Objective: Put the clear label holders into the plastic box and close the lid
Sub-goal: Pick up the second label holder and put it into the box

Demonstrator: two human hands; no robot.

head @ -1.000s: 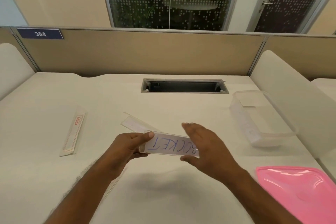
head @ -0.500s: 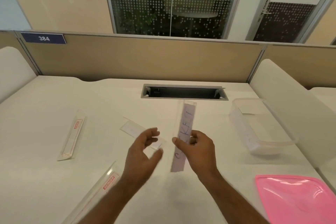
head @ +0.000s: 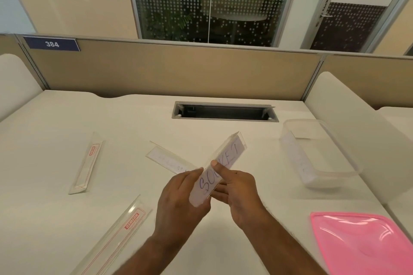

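While it is raised above the desk (head: 67,118), the label holder marked SOCKET (head: 218,168) is gripped at its near end by the left hand (head: 178,203) and pinched from the right by the right hand (head: 237,194), its far end tilted toward the plastic box (head: 317,152). One holder is seen inside the box. The pink lid (head: 362,243) is laid apart, nearer right.

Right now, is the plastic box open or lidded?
Open: the plastic box shows a bare rim, and the pink lid lies apart on the desk.
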